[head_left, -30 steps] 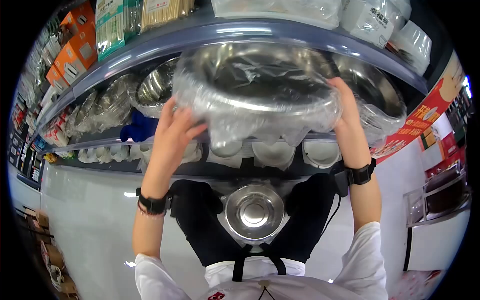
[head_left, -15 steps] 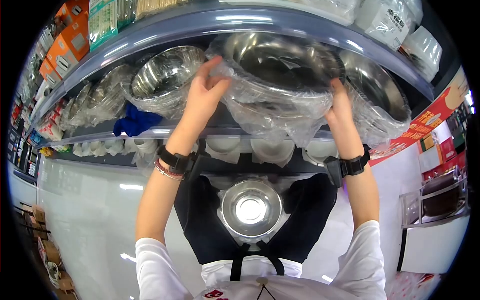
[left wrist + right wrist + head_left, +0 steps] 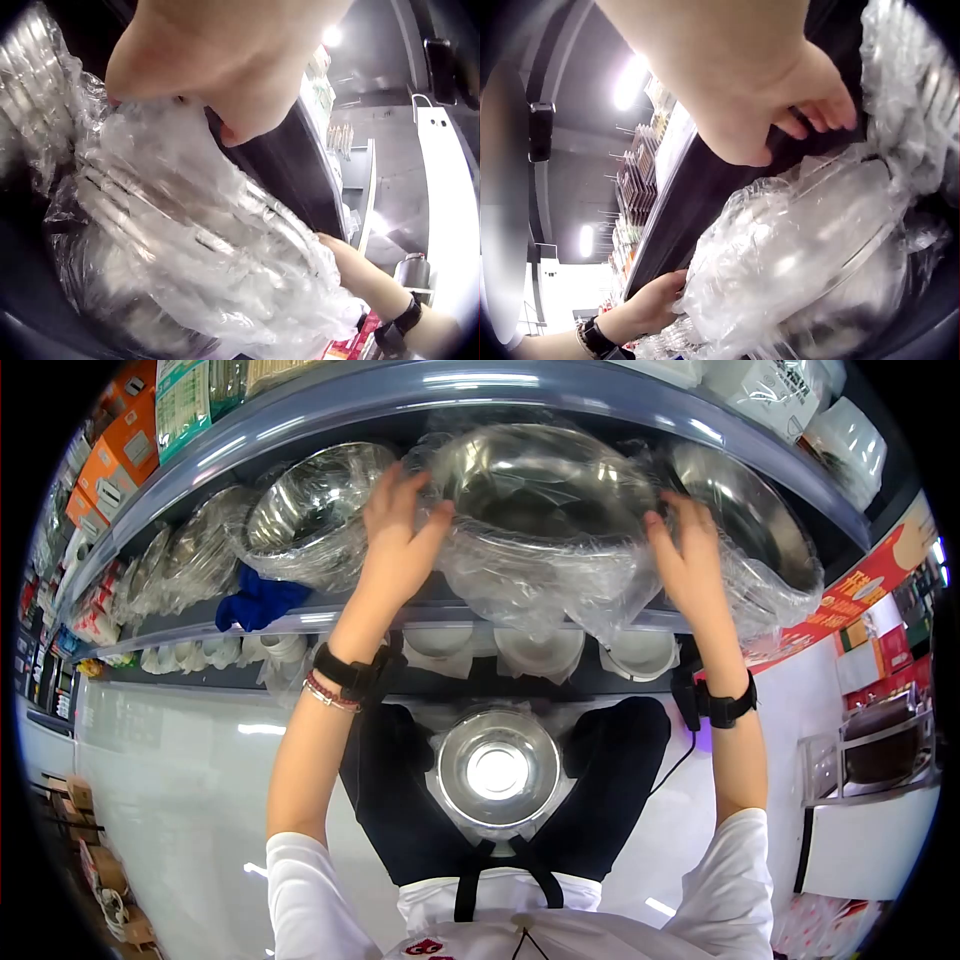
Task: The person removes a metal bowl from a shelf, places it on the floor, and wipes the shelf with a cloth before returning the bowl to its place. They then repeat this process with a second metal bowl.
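In the head view a stack of steel basins (image 3: 550,510) wrapped in clear plastic sits on the shelf, tilted toward me. My left hand (image 3: 400,545) is at its left side with fingers spread, fingertips right by the plastic. On the other side my right hand (image 3: 692,560) has its fingers extended and parted, close by the rim. The left wrist view shows the wrapped stack's crumpled plastic (image 3: 202,240) just below the hand. A bare steel bowl (image 3: 498,770) stands low between the knees.
More wrapped basins flank the stack, one at the left (image 3: 315,500) and one at the right (image 3: 745,525). A blue cloth (image 3: 262,600) lies on the shelf. White bowls (image 3: 540,652) line the shelf below. The upper shelf edge (image 3: 480,382) runs close above the basins.
The wrapped stack has moved away from me, back onto the shelf between the other basins. My right hand has loosened from the rim, and its fingers are now spread.
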{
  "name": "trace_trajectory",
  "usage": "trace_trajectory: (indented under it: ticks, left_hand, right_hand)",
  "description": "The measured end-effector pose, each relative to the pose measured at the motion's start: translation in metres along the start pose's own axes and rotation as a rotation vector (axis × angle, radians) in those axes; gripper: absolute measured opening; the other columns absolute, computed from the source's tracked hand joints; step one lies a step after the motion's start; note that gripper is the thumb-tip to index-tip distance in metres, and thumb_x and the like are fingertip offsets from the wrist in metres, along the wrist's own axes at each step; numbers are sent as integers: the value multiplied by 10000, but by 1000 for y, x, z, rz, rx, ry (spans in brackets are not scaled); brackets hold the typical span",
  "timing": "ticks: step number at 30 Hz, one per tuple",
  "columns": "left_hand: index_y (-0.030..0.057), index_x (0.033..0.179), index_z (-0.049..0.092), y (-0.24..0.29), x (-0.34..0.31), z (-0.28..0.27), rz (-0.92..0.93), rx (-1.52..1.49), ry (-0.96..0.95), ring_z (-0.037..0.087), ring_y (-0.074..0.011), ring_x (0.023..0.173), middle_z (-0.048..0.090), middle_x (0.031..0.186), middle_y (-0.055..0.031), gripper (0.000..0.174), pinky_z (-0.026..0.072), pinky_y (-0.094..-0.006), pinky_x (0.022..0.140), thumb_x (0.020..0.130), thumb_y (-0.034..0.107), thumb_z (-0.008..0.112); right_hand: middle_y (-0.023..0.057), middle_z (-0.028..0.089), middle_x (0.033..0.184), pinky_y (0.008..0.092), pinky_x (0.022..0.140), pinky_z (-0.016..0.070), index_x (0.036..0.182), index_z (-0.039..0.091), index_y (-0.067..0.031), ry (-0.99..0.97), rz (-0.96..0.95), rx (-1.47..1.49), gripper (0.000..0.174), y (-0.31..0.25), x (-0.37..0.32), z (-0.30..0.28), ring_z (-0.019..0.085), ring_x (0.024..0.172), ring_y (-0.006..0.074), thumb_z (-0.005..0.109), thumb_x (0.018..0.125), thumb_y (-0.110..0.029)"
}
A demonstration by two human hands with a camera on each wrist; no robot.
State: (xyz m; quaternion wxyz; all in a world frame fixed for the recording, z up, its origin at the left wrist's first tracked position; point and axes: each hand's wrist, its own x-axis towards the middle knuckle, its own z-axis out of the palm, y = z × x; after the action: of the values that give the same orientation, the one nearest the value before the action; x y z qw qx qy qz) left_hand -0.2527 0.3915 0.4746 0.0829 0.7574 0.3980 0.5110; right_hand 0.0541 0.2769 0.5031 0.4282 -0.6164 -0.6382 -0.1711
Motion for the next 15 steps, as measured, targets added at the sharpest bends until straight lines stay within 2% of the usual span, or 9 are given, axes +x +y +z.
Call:
trace_trajectory:
  ticks: [1,2,3,4,6,8,10,15]
  left_hand:
    - [46,1236,559,-4,1,8,68,79,-44,330,-450,1306,367,1417,-257,446,283,-489,1071,874,303,601]
    - [36,1229,563,-7,0,14,137,158,-89,309,-451,1330,369,1422,-266,445,272,-500,1080,888,321,580]
    - [36,1229,563,-11,-2,20,138,160,-92,309,-451,1330,369,1422,-266,445,272,-500,1080,888,321,580]
    - [36,1241,555,-11,-4,23,84,161,-116,288,-439,1350,362,1432,-263,438,259,-494,1091,904,316,556]
    - [36,1253,546,-15,-8,28,26,163,-147,268,-427,1370,355,1442,-261,431,245,-488,1102,919,310,533]
    - [1,1197,566,-16,-14,28,198,388,-114,344,-430,1318,437,1366,-269,398,288,-487,1080,913,276,514]
    - [-5,1158,576,-17,-14,29,219,357,-110,382,-433,1282,459,1338,-269,368,316,-482,1060,907,254,503]
    - [-16,1062,590,-19,-13,36,246,290,-88,455,-433,1198,499,1278,-269,300,383,-471,1003,894,202,472]
  right_hand:
    - [258,565,1164,452,955,405,1111,592,46,0,4,1,390,-2,-1,5,532,1084,402,611,874,-262]
    - [235,572,1168,448,956,403,1076,617,28,8,-98,-49,348,-2,-3,12,532,1086,398,598,884,-262]
    - [213,580,1173,444,956,400,1040,641,9,16,-202,-99,313,1,-5,18,532,1089,393,586,894,-262]
    - [199,605,1123,454,964,388,965,668,0,-29,-173,-45,279,6,-8,24,528,1092,398,566,906,-254]
    - [196,614,1084,465,966,382,941,663,8,-74,-142,3,269,18,-15,35,527,1087,399,560,906,-238]
    - [193,622,1045,476,969,376,918,658,16,-130,-107,51,261,25,-20,43,526,1082,401,554,907,-223]
    - [191,623,979,491,973,369,882,640,32,-68,-169,34,249,28,-23,50,528,1065,403,529,911,-189]
    - [196,610,973,502,998,348,871,625,40,-34,-159,55,255,28,-23,56,529,1060,397,507,916,-181]
